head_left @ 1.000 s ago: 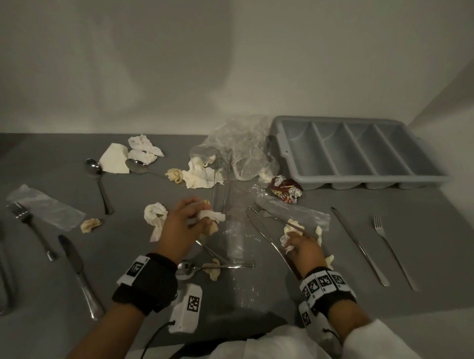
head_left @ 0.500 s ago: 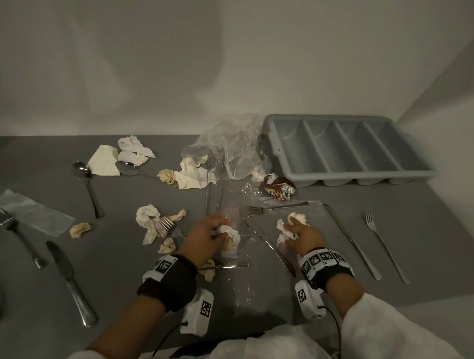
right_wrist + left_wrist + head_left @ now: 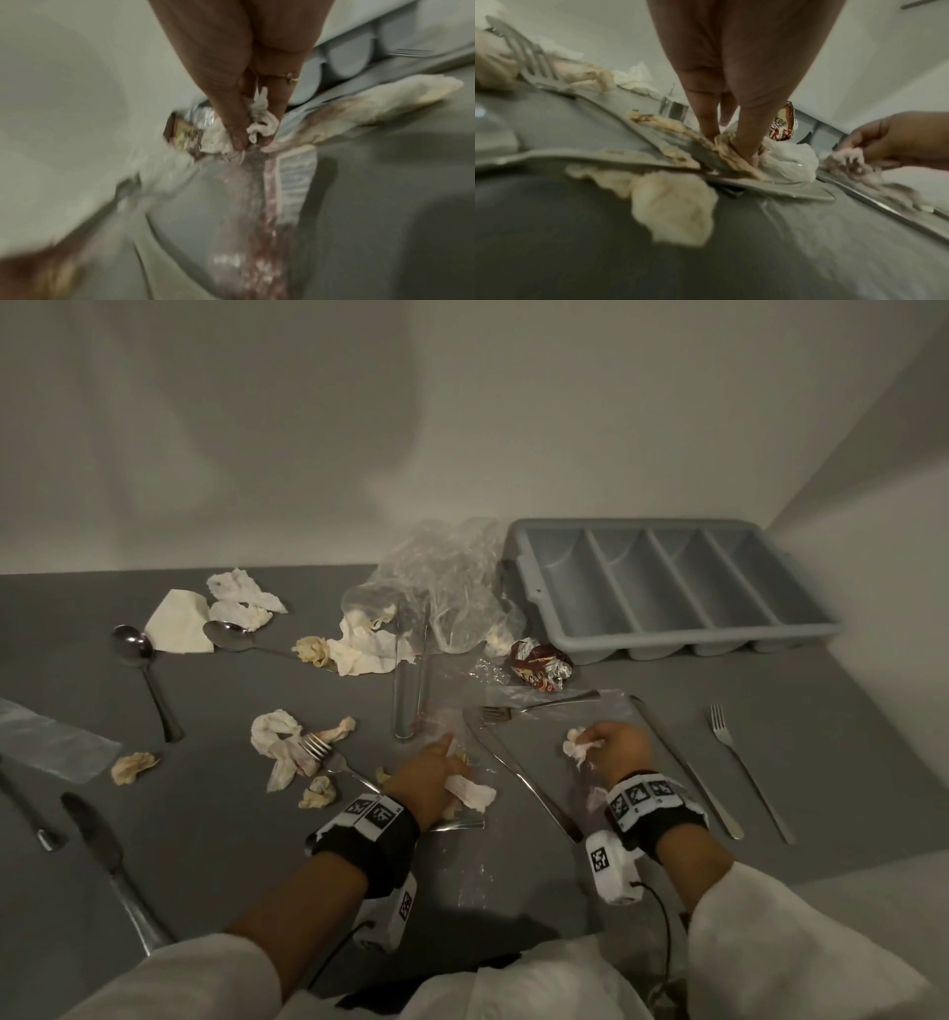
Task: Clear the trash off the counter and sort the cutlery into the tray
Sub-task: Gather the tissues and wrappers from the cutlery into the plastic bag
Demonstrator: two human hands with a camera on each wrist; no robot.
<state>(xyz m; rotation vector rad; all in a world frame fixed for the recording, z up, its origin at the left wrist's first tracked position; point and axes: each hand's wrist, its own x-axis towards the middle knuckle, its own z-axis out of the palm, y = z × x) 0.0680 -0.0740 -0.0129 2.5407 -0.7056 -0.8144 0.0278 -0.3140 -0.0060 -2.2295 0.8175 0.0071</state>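
Observation:
My left hand (image 3: pixel 436 775) grips crumpled tissues (image 3: pixel 470 794) low over a clear plastic wrapper (image 3: pixel 462 819) at the counter's front centre; the left wrist view shows its fingers (image 3: pixel 741 130) closed on the tissues (image 3: pixel 789 160). My right hand (image 3: pixel 611 747) holds a wad of tissue (image 3: pixel 577 746) and pinches a clear plastic wrapper, seen in the right wrist view as tissue (image 3: pixel 260 123) and wrapper (image 3: pixel 254 190). The grey four-slot cutlery tray (image 3: pixel 667 639) stands empty at the back right. Forks (image 3: pixel 739 762), knives (image 3: pixel 685 762) and spoons (image 3: pixel 138 660) lie scattered.
More crumpled tissues (image 3: pixel 277 742) and a fork (image 3: pixel 328 757) lie left of my hands. A clear plastic bag (image 3: pixel 452 593) and a red foil wrapper (image 3: pixel 542 665) sit beside the tray. Walls close the back and right. A knife (image 3: pixel 110 860) lies at the front left.
My left hand moved right from the tissue and fork at centre left, carrying tissues. My right hand lifted its tissue wad and took hold of the plastic wrapper.

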